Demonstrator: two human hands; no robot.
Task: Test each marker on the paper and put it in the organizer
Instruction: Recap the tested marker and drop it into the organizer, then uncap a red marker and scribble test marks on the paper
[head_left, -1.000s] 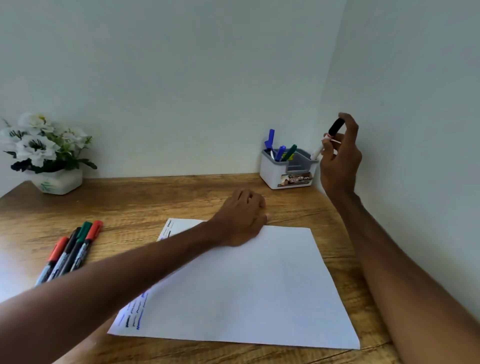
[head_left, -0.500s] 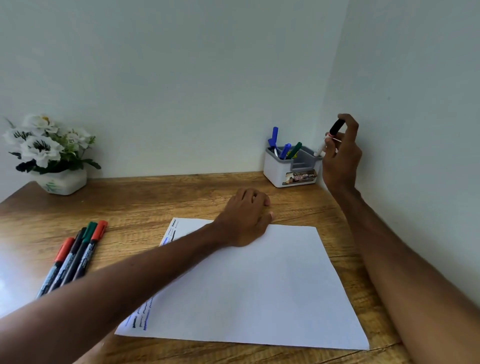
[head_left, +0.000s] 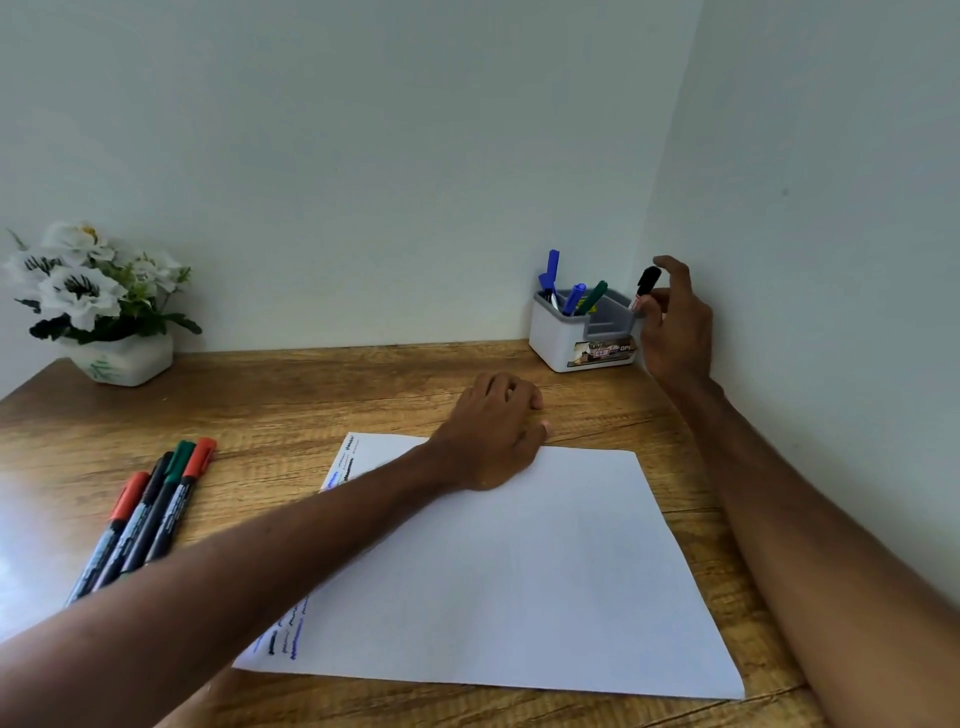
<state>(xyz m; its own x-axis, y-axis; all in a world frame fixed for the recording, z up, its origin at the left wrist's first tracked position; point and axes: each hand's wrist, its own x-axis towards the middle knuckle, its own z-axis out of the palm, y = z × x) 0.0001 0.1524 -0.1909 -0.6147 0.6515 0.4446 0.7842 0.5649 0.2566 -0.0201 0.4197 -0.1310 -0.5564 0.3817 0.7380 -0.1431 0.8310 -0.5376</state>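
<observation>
My right hand (head_left: 675, 325) pinches a black-capped marker (head_left: 647, 283) at the right edge of the white and grey organizer (head_left: 558, 338) in the far right corner, cap end up. Several blue and green markers stand in the organizer. My left hand (head_left: 493, 434) rests with curled fingers on the far edge of the white paper (head_left: 519, 571), which carries ink marks down its left margin. Several more markers (head_left: 150, 514) with red, black and green caps lie side by side on the wooden table at the left.
A white pot of white flowers (head_left: 98, 306) stands at the table's far left. Walls close in behind and to the right of the organizer. My left forearm crosses the paper's left side and hides part of the ink marks.
My right hand has carried the black-capped marker lower and closer to the organizer's right side. My left hand has stayed on the paper.
</observation>
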